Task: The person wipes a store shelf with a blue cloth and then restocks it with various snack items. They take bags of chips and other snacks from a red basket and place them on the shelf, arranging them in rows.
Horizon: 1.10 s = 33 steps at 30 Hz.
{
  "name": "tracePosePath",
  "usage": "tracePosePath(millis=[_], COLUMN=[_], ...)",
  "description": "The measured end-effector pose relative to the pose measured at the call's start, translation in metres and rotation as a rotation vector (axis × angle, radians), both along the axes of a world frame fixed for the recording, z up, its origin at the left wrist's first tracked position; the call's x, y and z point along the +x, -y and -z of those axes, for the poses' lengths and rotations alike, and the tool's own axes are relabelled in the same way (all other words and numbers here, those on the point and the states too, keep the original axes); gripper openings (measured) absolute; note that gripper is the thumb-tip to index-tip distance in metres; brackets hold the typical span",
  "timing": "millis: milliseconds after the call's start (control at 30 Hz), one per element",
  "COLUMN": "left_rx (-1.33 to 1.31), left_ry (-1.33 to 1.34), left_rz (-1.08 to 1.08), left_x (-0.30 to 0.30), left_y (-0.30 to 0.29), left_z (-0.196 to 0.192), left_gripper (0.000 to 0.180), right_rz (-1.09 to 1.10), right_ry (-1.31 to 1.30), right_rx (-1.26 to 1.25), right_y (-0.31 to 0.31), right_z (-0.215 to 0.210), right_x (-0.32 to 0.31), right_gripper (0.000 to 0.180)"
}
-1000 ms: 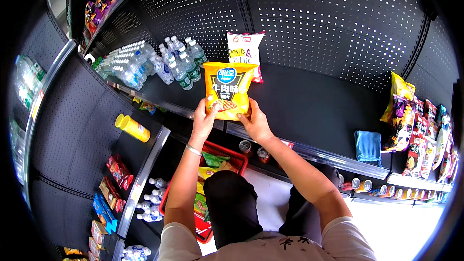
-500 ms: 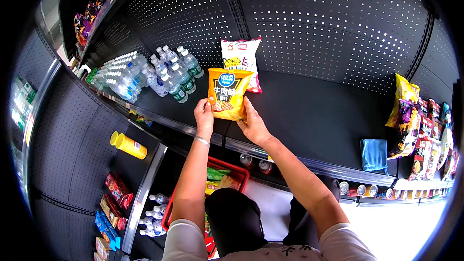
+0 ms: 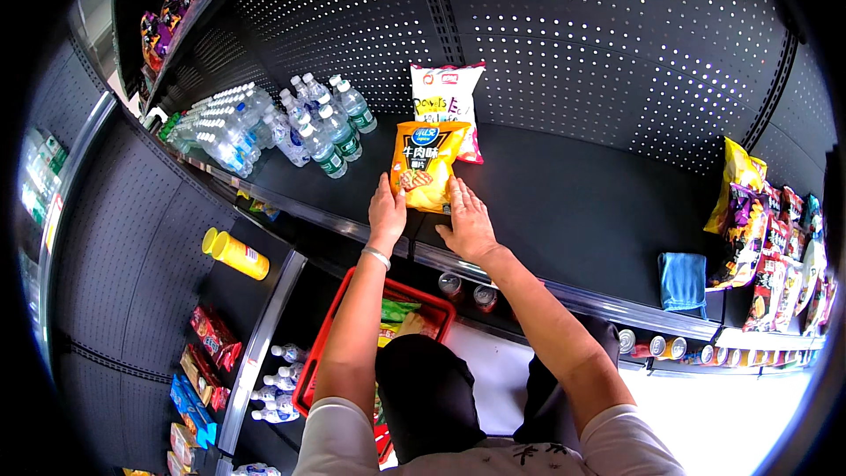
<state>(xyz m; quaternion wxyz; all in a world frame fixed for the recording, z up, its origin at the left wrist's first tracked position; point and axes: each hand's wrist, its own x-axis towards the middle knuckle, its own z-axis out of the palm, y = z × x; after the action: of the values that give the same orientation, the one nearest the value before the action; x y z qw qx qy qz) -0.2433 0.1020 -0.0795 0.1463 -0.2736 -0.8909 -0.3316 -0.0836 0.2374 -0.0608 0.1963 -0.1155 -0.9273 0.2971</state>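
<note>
An orange-yellow chip bag (image 3: pixel 429 163) stands on the black shelf, in front of a white and pink snack bag (image 3: pixel 448 92) that it partly covers. At its lower left edge is my left hand (image 3: pixel 387 213), open, fingers pointing up along the side. My right hand (image 3: pixel 470 222) lies open against the lower right edge, its fingers stretched out and the thumb apart. Neither hand is wrapped round the bag; whether the left fingertips press on it I cannot tell.
Water bottles (image 3: pixel 333 137) stand in rows to the left. At the right are several snack bags (image 3: pixel 745 220) and a folded blue cloth (image 3: pixel 683 282). Below the shelf edge sit a red basket (image 3: pixel 333 322) with packets and some cans (image 3: pixel 485 298). Yellow canisters (image 3: pixel 240 258) lie lower left.
The orange-yellow bag has moved slightly back toward the white bag, and my fingers have loosened from its sides and straightened. The view has shifted a little.
</note>
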Motion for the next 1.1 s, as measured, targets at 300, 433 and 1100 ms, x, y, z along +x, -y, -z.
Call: tracePosePath(millis=[300,433,1100], left_rx=[0.163,0.089,0.079], left_ry=[0.094,0.071,0.284], left_rz=[0.136,0.099,-0.541], left_x=[0.009,0.014,0.292], left_y=[0.004,0.007,0.385], left_z=[-0.014,-0.012,0.130], left_gripper=[0.059,0.067,0.032], right_rz=[-0.201,-0.098,-0.287], right_ry=[-0.070,-0.029,-0.281], right_rx=[-0.109,0.008,-0.105], right_y=[-0.006,-0.011,0.025], right_z=[0.004,0.004,-0.040], right_x=[0.010,0.009,0.094], right_gripper=[0.104,0.104,0.054])
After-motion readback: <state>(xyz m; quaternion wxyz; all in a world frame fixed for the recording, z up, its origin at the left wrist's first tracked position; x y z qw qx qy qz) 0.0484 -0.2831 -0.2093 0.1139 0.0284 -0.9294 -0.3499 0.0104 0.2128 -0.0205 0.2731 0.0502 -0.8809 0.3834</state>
